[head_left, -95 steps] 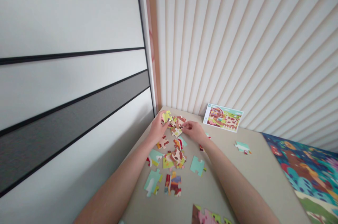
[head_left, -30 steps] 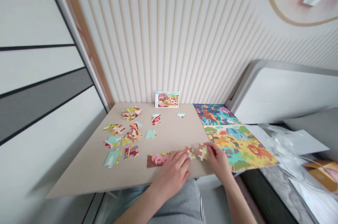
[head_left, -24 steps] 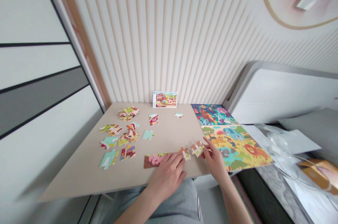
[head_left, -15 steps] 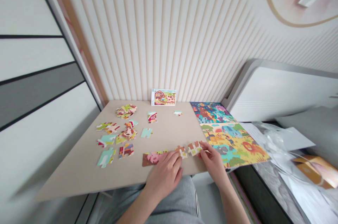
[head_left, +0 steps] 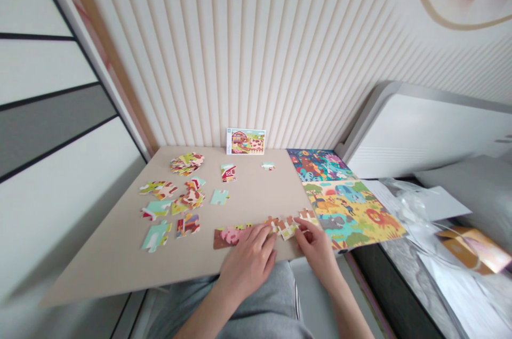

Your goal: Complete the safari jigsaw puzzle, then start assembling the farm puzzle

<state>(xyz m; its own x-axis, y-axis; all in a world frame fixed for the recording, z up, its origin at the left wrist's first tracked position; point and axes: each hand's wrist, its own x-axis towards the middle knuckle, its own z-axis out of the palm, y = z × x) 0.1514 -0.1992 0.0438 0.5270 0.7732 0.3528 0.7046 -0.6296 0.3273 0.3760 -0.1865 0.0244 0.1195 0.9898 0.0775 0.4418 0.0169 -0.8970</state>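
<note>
My left hand [head_left: 252,253] lies flat over a joined strip of puzzle pieces [head_left: 226,236] with a pink pig and brown ground. The strip runs along the near side of the table, and its middle is hidden under the fingers. At its right end shows a brown piece with a bit of white fence [head_left: 272,223]. With thumb and forefinger, my right hand [head_left: 314,245] grips the edge of a white-fence puzzle piece [head_left: 287,228] right beside that end; whether the two interlock I cannot tell. Another fence piece [head_left: 308,215] lies just beyond the right fingers.
A picture card [head_left: 246,142] leans against the ribbed wall. Loose puzzle pieces [head_left: 191,198] and a stacked pile [head_left: 187,163] occupy the table's left. Single pieces [head_left: 220,196] lie mid-table. Two animal pictures [head_left: 352,214] cover the right end, beside a bed with papers and plastic wrap.
My right hand has brought the fence piece left, close against the strip's right end. Another fence piece now shows beyond the fingers. My left hand stays on the strip; the view has shifted slightly.
</note>
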